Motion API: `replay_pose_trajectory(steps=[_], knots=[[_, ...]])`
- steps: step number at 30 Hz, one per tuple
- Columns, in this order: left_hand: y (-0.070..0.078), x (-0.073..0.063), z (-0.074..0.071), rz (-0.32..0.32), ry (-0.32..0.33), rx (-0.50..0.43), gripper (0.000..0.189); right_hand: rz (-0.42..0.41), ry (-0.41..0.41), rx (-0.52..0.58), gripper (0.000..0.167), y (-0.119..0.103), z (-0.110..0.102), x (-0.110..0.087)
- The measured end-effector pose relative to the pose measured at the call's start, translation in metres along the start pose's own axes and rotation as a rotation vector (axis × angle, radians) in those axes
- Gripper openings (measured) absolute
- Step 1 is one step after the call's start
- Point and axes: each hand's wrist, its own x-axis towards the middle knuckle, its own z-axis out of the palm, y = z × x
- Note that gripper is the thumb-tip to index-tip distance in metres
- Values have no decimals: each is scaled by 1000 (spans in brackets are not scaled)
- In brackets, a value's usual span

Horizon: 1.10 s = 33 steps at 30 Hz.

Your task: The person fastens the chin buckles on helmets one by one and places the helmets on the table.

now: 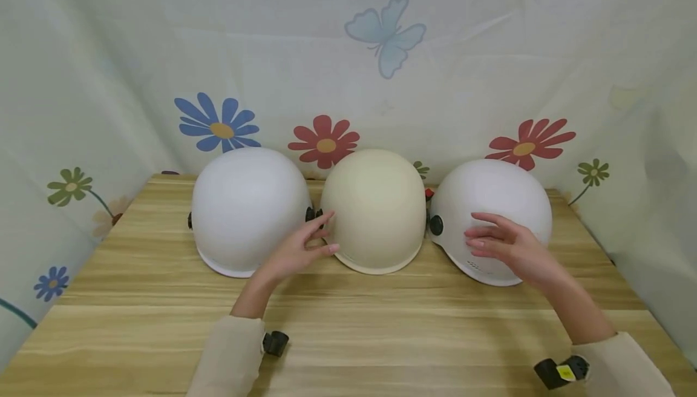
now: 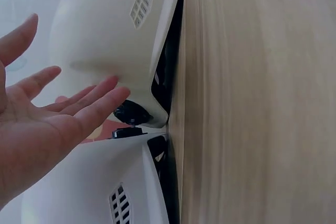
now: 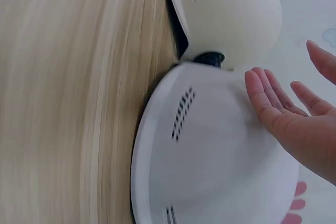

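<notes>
Three helmets stand in a row on the wooden table: a white helmet (image 1: 247,203) at left, a cream helmet (image 1: 376,209) in the middle, a second white helmet (image 1: 490,191) at right. My left hand (image 1: 296,252) hovers at the gap between the left and cream helmets, fingers extended and nothing held. In the left wrist view its fingertips come near the cream helmet (image 2: 110,35); contact is unclear. My right hand (image 1: 517,249) is in front of the right helmet, fingers loosely extended and holding nothing. Vent slots show on the right helmet (image 3: 210,145) in the right wrist view.
The wood-grain table (image 1: 370,336) stretches toward me in front of the helmets. Behind them hangs a pale curtain (image 1: 283,52) printed with flowers and a butterfly. Dark side knobs (image 1: 436,225) sit between neighbouring helmets. Black wrist cameras (image 1: 275,343) are strapped at both sleeves.
</notes>
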Motion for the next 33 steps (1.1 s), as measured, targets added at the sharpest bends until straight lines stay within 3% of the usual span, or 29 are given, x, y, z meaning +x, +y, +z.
replay_pose_trajectory(steps=[12, 21, 28, 33], knots=[[2, -4, 2, -39, -38, -28, 75, 118, -120, 103, 61, 19, 42, 42], [30, -14, 2, -35, -50, -30, 72, 170, -102, 166, 61, 27, 50, 49], [2, -6, 1, -9, -36, -15, 75, 186, -81, 186, 63, 32, 59, 50], [3, -6, 2, -10, -39, 0, 76, 196, -66, 226, 65, 36, 61, 52]])
